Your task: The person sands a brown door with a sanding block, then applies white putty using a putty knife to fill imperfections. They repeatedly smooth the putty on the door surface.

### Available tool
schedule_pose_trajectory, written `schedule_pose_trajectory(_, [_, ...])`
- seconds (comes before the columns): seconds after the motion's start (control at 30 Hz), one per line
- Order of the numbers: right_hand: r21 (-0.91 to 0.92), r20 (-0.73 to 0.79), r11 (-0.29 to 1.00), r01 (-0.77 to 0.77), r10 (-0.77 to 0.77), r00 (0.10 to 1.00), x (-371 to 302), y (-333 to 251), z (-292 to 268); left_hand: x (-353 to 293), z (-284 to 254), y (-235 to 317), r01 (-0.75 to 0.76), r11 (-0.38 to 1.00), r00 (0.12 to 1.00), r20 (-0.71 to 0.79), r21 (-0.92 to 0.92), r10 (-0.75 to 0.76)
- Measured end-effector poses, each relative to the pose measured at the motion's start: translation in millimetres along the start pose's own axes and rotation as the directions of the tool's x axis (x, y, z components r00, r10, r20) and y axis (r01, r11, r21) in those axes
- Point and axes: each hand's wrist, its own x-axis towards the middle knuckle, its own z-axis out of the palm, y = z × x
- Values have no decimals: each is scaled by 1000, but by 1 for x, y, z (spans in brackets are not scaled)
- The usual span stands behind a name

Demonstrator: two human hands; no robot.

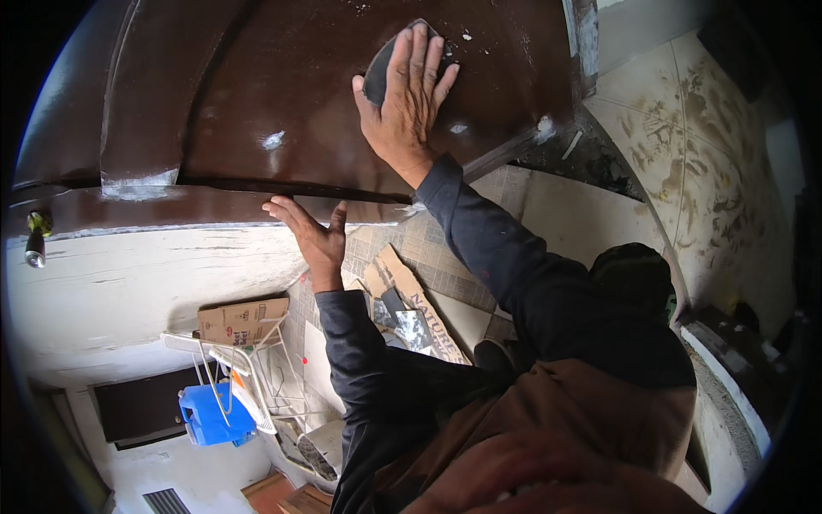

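Note:
A glossy dark brown panelled door fills the upper part of the view, with pale filler patches on it. My right hand lies on its panel, fingers stretched, pressing down a dark grey piece of sandpaper. Most of that piece is hidden under the palm and fingers. Lower down and to the left, my left hand rests at the door's edge with thumb and fingers apart, holding nothing. White filler shows along a joint of the door frame.
A door handle sticks out at the far left. Below are flattened cardboard with photos or papers on the tiled floor, a white metal chair, a blue jerrycan and a cardboard box. Dirty tiles lie right.

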Motion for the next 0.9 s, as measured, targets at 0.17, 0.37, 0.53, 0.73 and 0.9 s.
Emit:
schedule_pose_trajectory(0.17, [167, 44, 956, 241, -252, 967, -1, -13, 9, 2, -8, -14, 10, 1000, 1000, -8, 19, -10])
schedule_pose_trajectory(0.37, [189, 28, 979, 71, -78, 997, -16, -16, 8, 1, -13, -17, 78, 997, 997, 24, 1, -78])
schedule_pose_trajectory(0.53, [114, 123, 982, -153, 139, 983, -11, -35, 5, 3, -22, -20, 19, 1000, 999, -29, -14, -19])
schedule_pose_trajectory(0.73, [82, -83, 986, 148, -142, 986, -11, -35, 13, -10, -36, -34, 21, 999, 1000, -15, -43, -21])
schedule_pose_trajectory(0.9, [24, -187, 963, 269, -260, 947, -15, -25, 29, -12, -42, -54, 3, 1000, 1000, -20, -25, -4])
